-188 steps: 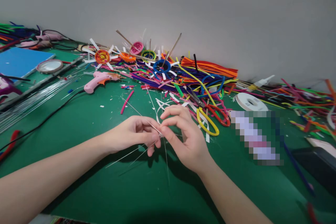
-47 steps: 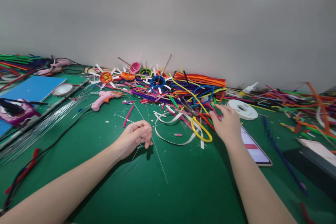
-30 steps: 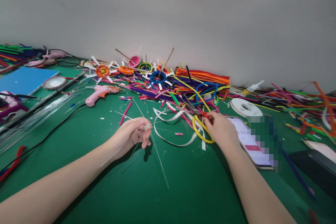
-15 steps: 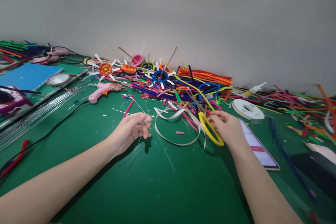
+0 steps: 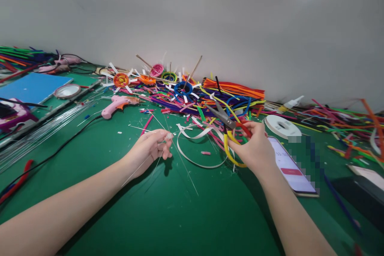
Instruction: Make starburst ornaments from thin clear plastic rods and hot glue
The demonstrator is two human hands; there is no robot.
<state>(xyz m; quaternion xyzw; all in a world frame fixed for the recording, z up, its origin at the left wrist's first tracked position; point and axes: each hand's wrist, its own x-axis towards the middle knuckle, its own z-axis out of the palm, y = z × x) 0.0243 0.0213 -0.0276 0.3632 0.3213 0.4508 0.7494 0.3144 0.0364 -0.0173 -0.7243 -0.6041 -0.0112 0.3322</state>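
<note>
My left hand (image 5: 148, 149) pinches a small bunch of thin wires (image 5: 175, 156) that fan out from my fingertips over the green mat (image 5: 192, 208). My right hand (image 5: 255, 148) grips a pair of scissors (image 5: 229, 126) by their yellow and red handles and holds them lifted off the mat, blades pointing up and to the left. A loop of white tape strip (image 5: 195, 148) lies on the mat between my hands.
A heap of coloured pipe cleaners (image 5: 228, 92) and finished coiled pieces (image 5: 181, 87) runs along the wall. A pink glue gun (image 5: 115, 104) lies left, a white tape roll (image 5: 283, 127) and a phone (image 5: 289, 166) right, long wires (image 5: 39, 124) and a blue board (image 5: 27, 88) far left.
My right hand left the wires, reached right to the scissors, took hold of their handles and has now lifted them off the mat. My left hand has kept the wires.
</note>
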